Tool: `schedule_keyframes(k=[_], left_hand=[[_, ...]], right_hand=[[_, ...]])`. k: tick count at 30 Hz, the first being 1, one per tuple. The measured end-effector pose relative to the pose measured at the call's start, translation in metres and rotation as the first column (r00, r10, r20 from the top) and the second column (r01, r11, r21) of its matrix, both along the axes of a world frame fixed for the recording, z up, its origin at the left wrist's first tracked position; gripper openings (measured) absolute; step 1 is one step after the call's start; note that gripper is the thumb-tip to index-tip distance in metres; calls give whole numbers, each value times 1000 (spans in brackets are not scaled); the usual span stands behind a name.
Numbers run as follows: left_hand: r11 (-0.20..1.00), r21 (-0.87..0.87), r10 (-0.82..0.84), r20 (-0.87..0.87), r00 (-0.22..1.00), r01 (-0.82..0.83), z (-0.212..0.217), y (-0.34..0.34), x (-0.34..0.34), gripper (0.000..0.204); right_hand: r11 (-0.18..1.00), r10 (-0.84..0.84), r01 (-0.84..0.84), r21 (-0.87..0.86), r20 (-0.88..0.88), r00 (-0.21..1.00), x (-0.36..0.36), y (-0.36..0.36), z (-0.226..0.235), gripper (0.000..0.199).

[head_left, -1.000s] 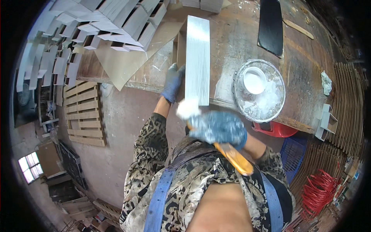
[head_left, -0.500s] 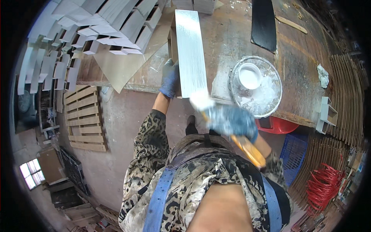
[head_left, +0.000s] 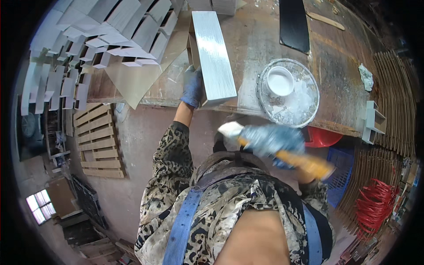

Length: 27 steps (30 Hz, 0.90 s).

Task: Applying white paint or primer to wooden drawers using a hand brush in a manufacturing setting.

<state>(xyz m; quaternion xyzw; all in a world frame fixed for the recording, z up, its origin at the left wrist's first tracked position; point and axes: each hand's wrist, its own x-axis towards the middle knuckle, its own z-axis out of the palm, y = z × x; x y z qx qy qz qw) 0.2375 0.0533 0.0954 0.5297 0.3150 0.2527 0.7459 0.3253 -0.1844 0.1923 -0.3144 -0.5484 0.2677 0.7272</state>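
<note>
A long wooden box (head_left: 214, 57) with wet white paint on its upturned face stands near the table's front edge. My left hand (head_left: 191, 87), in a blue-grey glove, grips its left side at the near end; some fingers are hidden behind it. My right hand (head_left: 276, 140), in a paint-smeared blue glove and blurred, is closed round a paintbrush (head_left: 304, 162) with a yellow handle. The brush's white-coated bristles point left, below the box and apart from it. To the right, a white paint cup (head_left: 281, 82) sits on a round, paint-covered tray (head_left: 304, 108).
Pale box frames (head_left: 137, 26) are stacked at the far left. A black panel (head_left: 294, 26) and a wooden stick (head_left: 326, 20) lie at the back. One small white frame (head_left: 374, 123) stands at the right edge. A red basin (head_left: 324, 137) shows under the table.
My right hand and the brush have moved down and right, off the box's near end. The box's near end has tilted or turned slightly, showing its end face; my left hand stays on it.
</note>
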Motion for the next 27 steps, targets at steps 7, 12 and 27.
schedule_keyframes(k=[7,12,27], left_hand=[[972,163,-146,-141,979,168,-14,-21,-7,23],[949,196,-209,-193,959,246,-26,-43,-18,31],[969,188,-159,-25,987,161,-37,-23,-33,16]], right_hand=[[878,-197,-13,-478,-387,901,15,7,11,33],[889,-292,153,-432,-276,915,49,33,13,29],[815,-576,489,-312,-330,748,99,-1,47,35]])
